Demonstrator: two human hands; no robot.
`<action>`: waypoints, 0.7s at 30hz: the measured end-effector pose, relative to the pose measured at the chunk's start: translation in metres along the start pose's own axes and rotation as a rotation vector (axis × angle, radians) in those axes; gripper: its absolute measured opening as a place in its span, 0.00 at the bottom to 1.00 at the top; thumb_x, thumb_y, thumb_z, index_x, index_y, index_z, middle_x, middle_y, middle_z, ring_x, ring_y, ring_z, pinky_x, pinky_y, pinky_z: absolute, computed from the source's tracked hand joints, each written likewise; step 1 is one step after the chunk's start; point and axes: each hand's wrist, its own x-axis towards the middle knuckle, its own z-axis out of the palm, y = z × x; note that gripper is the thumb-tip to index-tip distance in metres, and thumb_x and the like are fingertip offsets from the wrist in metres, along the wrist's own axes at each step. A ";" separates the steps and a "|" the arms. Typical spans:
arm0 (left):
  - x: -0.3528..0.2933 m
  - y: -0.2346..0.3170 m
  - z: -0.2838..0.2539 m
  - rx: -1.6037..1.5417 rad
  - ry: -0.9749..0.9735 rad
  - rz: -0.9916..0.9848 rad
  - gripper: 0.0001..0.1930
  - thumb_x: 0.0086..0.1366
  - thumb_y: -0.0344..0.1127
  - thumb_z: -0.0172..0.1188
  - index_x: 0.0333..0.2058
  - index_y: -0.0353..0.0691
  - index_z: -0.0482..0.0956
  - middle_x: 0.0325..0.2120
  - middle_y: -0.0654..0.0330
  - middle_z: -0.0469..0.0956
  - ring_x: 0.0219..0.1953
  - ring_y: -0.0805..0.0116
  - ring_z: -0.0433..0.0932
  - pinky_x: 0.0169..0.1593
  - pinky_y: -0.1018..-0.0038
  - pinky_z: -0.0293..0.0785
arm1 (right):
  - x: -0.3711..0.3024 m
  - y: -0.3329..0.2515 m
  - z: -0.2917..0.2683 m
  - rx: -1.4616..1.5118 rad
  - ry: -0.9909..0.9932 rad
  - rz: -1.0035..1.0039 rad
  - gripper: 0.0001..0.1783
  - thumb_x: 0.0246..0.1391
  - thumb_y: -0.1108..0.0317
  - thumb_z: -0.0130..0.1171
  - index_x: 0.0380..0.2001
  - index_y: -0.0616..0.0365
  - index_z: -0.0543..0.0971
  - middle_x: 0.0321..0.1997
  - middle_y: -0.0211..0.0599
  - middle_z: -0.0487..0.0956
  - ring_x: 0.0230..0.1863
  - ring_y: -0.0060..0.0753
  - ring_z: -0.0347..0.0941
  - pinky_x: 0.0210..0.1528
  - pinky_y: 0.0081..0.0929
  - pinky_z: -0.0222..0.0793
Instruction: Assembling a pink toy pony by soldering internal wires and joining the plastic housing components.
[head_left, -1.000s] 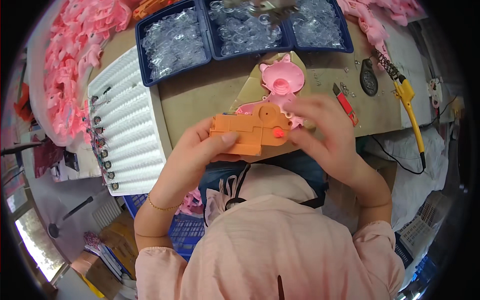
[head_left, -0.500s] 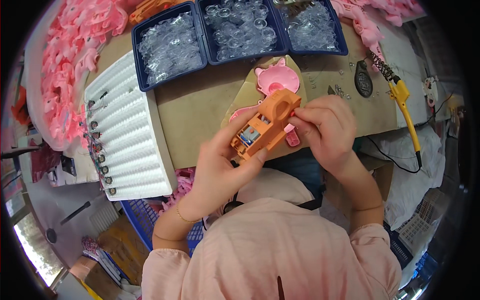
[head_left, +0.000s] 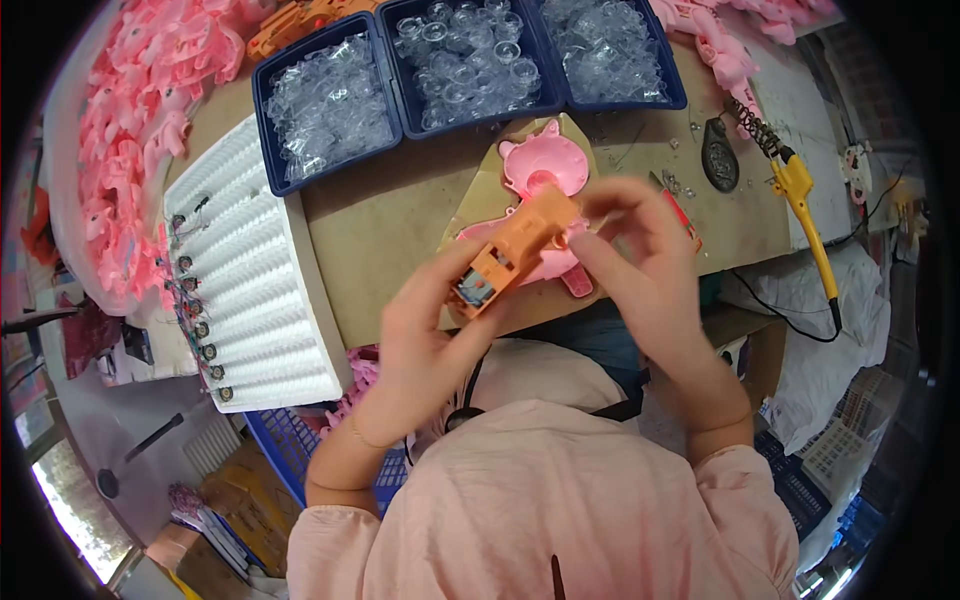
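One orange housing [head_left: 527,235] hangs over the pink shell [head_left: 550,160], gripped by the left hand [head_left: 428,320]; the right hand [head_left: 648,255] curls at its far end (grip unclear). A firm left hold should steady fingerwork there.

A window [head_left: 80,520] is glowing bright white left of the brown table [head_left: 365,235]. Brown boxes [head_left: 195,560] are sitting on the table's left, too.

The window [head_left: 82,512] at lower left glares, edges bow, and the right fingers [head_left: 628,194] blur.
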 end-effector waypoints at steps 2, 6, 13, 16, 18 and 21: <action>0.000 0.002 -0.017 -0.044 -0.075 -0.010 0.26 0.48 0.24 0.62 0.50 0.38 0.72 0.46 0.51 0.75 0.42 0.56 0.77 0.47 0.68 0.72 | 0.006 -0.013 -0.018 -0.713 -0.155 -0.610 0.21 0.47 0.65 0.63 0.43 0.63 0.74 0.36 0.38 0.75 0.36 0.30 0.71 0.39 0.25 0.66; 0.007 0.013 -0.036 0.132 -0.390 0.190 0.26 0.50 0.25 0.60 0.52 0.39 0.71 0.45 0.54 0.76 0.40 0.59 0.78 0.45 0.69 0.72 | 0.006 -0.022 -0.028 -0.764 -0.536 -0.643 0.24 0.40 0.62 0.65 0.41 0.62 0.77 0.37 0.38 0.75 0.38 0.35 0.70 0.40 0.31 0.65; 0.002 0.002 0.008 0.125 -0.062 0.242 0.28 0.48 0.26 0.61 0.51 0.39 0.69 0.45 0.51 0.74 0.47 0.54 0.74 0.47 0.66 0.71 | 0.032 -0.022 -0.040 -0.834 -0.506 -0.483 0.19 0.46 0.64 0.58 0.41 0.64 0.76 0.42 0.42 0.74 0.46 0.41 0.69 0.50 0.32 0.62; 0.010 -0.021 0.037 0.248 0.215 0.313 0.30 0.46 0.30 0.63 0.51 0.36 0.68 0.40 0.53 0.74 0.51 0.53 0.69 0.56 0.57 0.59 | 0.046 0.006 -0.051 -0.951 -0.465 -0.448 0.27 0.45 0.70 0.52 0.52 0.62 0.70 0.55 0.45 0.69 0.59 0.42 0.61 0.62 0.31 0.52; 0.004 -0.036 0.053 0.450 0.286 0.380 0.31 0.46 0.33 0.63 0.52 0.35 0.68 0.47 0.54 0.71 0.53 0.54 0.67 0.56 0.55 0.59 | 0.042 0.013 -0.044 -0.949 -0.495 -0.465 0.28 0.45 0.71 0.51 0.54 0.62 0.69 0.57 0.45 0.67 0.61 0.42 0.60 0.63 0.31 0.50; -0.003 -0.024 0.028 0.492 0.283 0.350 0.30 0.49 0.36 0.63 0.52 0.35 0.67 0.49 0.53 0.71 0.55 0.52 0.66 0.56 0.57 0.60 | 0.035 0.021 -0.043 -0.923 -0.381 -0.416 0.26 0.54 0.60 0.51 0.54 0.62 0.67 0.58 0.45 0.67 0.62 0.44 0.59 0.62 0.34 0.51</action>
